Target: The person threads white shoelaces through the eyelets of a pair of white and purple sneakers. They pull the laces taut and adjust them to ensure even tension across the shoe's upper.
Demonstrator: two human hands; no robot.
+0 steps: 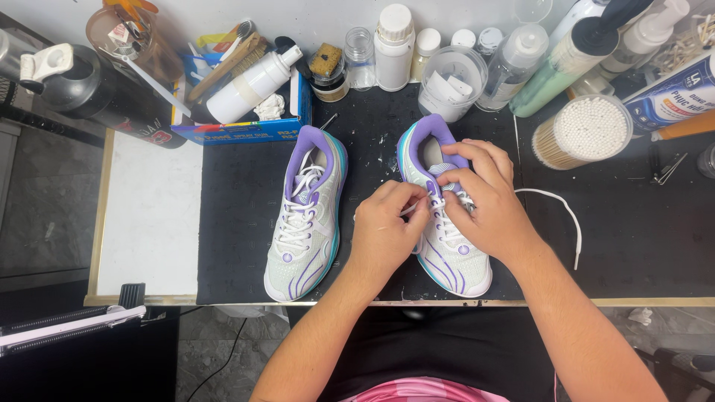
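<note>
Two white sneakers with purple collars and teal soles stand side by side on a black mat [238,223], toes toward me. The left sneaker [305,216] is laced and untouched. Both my hands are on the right sneaker [447,260]. My left hand [387,231] pinches a white lace at the eyelets on the shoe's left side. My right hand [484,201] rests over the tongue and grips the lace there. The loose end of the white lace [566,216] trails off to the right across the mat.
Bottles and jars [393,46] line the back of the bench. A blue box [246,130] with brushes and a white spray bottle sits at back left, beside a large black spray bottle [97,89]. A tub of cotton swabs [585,130] stands at back right.
</note>
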